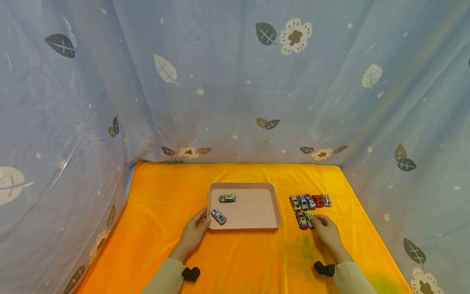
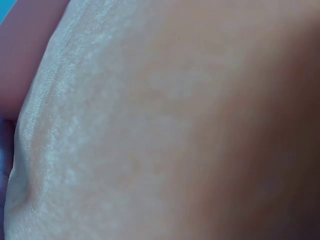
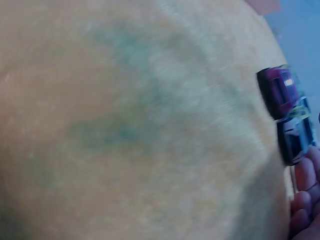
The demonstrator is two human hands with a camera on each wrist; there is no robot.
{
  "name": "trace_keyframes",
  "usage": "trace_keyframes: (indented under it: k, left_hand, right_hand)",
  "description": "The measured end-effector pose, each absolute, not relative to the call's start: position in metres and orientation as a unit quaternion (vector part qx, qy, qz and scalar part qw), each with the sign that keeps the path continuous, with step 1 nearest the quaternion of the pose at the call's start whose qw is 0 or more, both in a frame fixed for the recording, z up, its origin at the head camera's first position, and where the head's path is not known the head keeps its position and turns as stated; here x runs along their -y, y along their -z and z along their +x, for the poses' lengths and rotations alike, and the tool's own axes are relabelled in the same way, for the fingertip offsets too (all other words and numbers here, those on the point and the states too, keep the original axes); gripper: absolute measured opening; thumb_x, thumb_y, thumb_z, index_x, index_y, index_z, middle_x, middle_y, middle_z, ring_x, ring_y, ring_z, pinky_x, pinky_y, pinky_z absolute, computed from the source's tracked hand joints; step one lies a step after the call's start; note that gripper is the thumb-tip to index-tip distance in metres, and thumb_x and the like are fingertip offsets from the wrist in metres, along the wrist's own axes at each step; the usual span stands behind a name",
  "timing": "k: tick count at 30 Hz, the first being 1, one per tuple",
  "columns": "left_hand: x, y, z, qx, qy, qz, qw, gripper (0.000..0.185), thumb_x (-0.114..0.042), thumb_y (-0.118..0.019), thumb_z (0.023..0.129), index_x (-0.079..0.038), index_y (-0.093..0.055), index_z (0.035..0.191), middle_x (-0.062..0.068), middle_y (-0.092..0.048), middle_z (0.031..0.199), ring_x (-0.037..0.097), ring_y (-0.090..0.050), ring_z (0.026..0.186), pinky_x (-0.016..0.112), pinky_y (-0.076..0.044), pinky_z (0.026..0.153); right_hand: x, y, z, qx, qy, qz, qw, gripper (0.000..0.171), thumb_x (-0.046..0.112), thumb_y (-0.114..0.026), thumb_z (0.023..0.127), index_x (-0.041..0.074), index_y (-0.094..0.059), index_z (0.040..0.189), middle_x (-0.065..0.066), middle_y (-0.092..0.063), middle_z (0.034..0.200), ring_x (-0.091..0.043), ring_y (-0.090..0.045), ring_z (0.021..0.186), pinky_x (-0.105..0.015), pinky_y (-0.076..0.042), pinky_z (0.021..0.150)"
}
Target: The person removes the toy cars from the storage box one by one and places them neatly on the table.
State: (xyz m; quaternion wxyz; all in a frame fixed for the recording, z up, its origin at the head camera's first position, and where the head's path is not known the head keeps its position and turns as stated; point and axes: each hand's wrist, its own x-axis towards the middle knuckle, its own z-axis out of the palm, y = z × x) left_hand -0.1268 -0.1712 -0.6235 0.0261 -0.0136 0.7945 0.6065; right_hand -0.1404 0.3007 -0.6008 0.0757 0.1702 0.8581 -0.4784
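A pink tray lies on the orange cloth and holds a green toy car and a silver toy car. My left hand rests with straight fingers at the tray's near-left corner, close to the silver car. Right of the tray stands a row of several toy cars, with a purple car and a dark multicoloured car in front. My right hand pinches that dark car at its near end, fingers curled. The left wrist view is a blur.
Blue cloth walls with leaf and flower prints close in the table at the back and both sides. Bare orange cloth stretches left of the tray and along the front edge between my sleeves.
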Motion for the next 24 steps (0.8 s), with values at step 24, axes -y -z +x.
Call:
trace_keyframes:
  k: [24]
  left_hand:
    - [0.172,0.626,-0.126,-0.797,-0.603,-0.018,0.019,0.054,-0.032,-0.060,0.096,-0.024,-0.044,0.147,0.000,-0.056,0.134,0.018,-0.055,0.115,0.038,-0.046,0.097]
  right_hand:
    - [-0.220,0.556,-0.171,-0.859,0.512,0.024,-0.011,0.051,0.044,-0.059,0.095,0.005,-0.056,0.127,-0.012,-0.060,0.113,-0.023,-0.057,0.096,-0.027,-0.050,0.075]
